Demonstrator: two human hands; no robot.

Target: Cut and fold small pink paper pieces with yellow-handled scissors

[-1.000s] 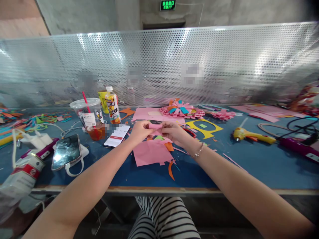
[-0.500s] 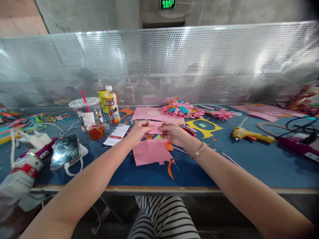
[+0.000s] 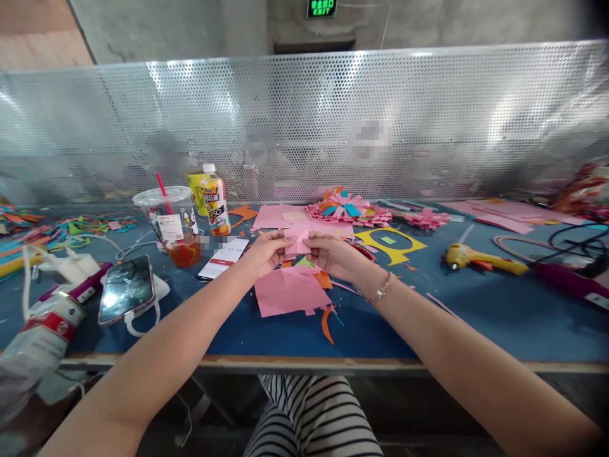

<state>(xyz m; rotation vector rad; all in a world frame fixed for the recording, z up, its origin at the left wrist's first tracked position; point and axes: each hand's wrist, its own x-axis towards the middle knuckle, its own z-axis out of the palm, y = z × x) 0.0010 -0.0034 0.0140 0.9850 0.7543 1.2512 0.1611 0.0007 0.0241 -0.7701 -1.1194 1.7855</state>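
Note:
A small piece of pink paper (image 3: 297,242) is stretched between my two hands above the table. My left hand (image 3: 269,252) pinches its left edge between thumb and fingers. On the opposite edge, my right hand (image 3: 333,255) grips it the same way. Below them lies a larger pink sheet (image 3: 291,293), cut unevenly, with orange scraps (image 3: 327,326) at its right side. Behind my hands rests a layered pink paper flower (image 3: 346,206) with blue and orange strips in its middle. A yellow paper cut-out (image 3: 399,254) with a large hole lies to the right.
A yellow glue gun (image 3: 483,259) lies at the right near cables. On the left are a phone (image 3: 127,289), a second phone (image 3: 223,259), a plastic drink cup (image 3: 177,244) with a red straw, and a bottle (image 3: 219,206). A perforated metal screen (image 3: 304,127) borders the table's back.
The fingers of both hands have shifted slightly on the small pink paper, which now looks a little narrower and lower at its bottom edge. The things on the table stay put.

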